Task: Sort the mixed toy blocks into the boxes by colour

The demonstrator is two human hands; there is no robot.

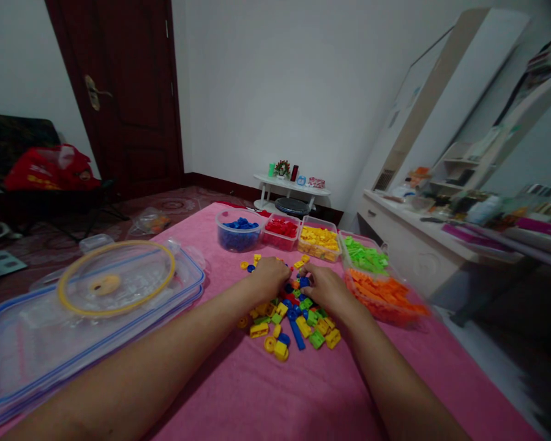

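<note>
A mixed pile of plastic toy bricks point(304, 326), in yellow, blue, green, red and orange, lies on the pink cloth point(257, 398). My left hand point(270, 278) is at the pile's far left side, its fingers curled downward; whatever they hold is hidden. Opposite it, my right hand point(327, 285) reaches in from the right. Its thumb and fingers are bent around a blue toy brick point(305, 282) at the pile's edge. Just beyond the hands lie a few loose yellow bricks point(302, 262).
Behind the pile stand clear tubs of blue pieces point(241, 224), red pieces point(281, 228), yellow pieces point(320, 237), green pieces point(365, 255) and orange pieces point(386, 291). Large clear lids point(96, 343) with blue rims lie at left, topped by a round yellow-rimmed lid point(133, 244). A white dresser point(411, 245) stands right.
</note>
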